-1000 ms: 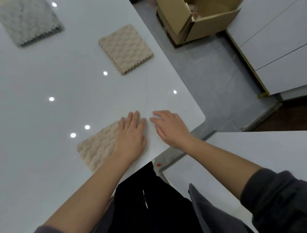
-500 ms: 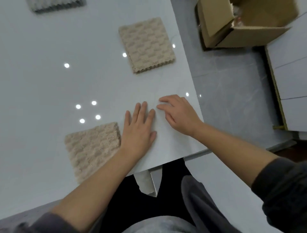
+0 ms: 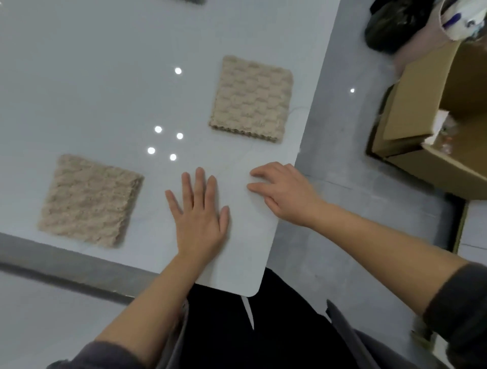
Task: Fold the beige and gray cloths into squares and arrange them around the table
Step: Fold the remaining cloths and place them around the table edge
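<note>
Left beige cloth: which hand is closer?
Left. The left hand lies flat on the table just right of the left beige cloth, not touching; the right hand is farther right, by the table's edge.

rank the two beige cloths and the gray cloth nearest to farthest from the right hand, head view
1. beige cloth by the right edge, just ahead of the right hand.
2. beige cloth by the near edge, to the left, beyond the left hand.
3. gray cloth, far end, only a sliver showing.
</note>
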